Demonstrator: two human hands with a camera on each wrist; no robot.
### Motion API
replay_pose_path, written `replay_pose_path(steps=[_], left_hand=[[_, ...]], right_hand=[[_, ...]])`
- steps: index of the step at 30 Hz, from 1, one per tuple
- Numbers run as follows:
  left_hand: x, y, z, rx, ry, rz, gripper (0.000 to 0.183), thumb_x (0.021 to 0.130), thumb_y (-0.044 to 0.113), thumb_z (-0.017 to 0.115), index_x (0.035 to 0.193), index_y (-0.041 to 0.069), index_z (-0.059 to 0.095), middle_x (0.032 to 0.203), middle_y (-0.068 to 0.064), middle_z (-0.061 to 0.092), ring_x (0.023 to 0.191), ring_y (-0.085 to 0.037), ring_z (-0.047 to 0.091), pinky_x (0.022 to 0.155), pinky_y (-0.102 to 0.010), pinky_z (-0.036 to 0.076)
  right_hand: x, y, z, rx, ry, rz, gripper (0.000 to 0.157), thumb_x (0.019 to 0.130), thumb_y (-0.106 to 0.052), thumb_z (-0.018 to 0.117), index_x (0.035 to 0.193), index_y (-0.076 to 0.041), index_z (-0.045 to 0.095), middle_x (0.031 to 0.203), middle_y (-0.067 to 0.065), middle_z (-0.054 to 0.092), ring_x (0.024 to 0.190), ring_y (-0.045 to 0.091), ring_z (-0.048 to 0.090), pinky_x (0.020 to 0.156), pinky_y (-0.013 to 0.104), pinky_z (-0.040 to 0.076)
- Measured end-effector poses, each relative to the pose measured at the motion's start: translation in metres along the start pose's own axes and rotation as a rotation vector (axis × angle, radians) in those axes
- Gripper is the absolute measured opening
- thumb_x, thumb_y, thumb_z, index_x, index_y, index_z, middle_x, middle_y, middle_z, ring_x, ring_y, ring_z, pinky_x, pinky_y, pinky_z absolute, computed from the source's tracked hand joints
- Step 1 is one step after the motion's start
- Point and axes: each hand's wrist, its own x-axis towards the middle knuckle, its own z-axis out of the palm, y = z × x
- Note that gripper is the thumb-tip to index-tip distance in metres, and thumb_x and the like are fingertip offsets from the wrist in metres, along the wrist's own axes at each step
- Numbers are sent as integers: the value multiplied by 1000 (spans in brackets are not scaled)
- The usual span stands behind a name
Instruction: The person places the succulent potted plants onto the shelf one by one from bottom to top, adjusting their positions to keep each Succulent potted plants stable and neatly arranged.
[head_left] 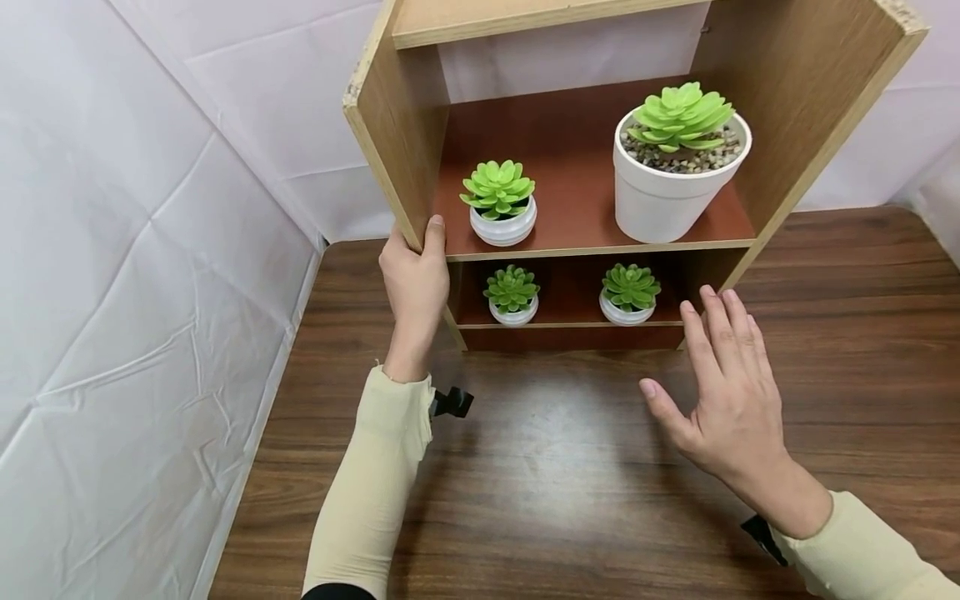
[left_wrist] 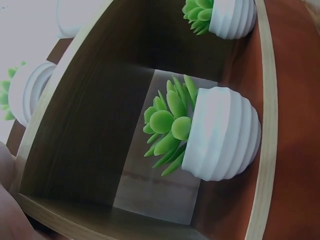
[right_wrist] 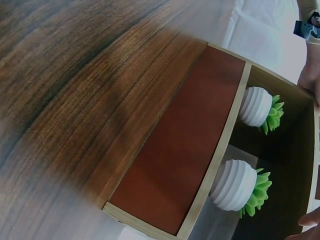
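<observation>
A small wooden shelf [head_left: 600,250] with reddish-brown boards stands upright on the table. My left hand [head_left: 417,279] grips the front edge of its left side panel [head_left: 396,125], thumb on the inner side. Near the lower end of the right side panel [head_left: 825,108], my right hand [head_left: 731,396] is held with straight, slightly spread fingers and nothing in it. On the middle board sit a small potted succulent [head_left: 502,232] at the left and a larger white pot [head_left: 660,204] at the right. Below them are two more small succulents, a left one [left_wrist: 225,135] and a right one [right_wrist: 232,185].
The table [head_left: 555,483] has a dark wood-grain top. White sheeting [head_left: 135,275] hangs along the left side and behind the shelf. An upper board [head_left: 525,21] crosses the shelf above the big pot. Black straps [head_left: 452,402] show at both wrists.
</observation>
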Motion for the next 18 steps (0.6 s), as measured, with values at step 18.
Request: replay_pose_path(steps=[18], left_hand=[[-28,-9,-9,-71,-84,79,28,101,19,56,122,3,63,108,-9,66,93,-16,61,77,-35,48]], right_hand=[[-22,11,9,-72,-165,63,85,94,-64,40,143,5,44,153,22,32,142,41,22,112,55,12]])
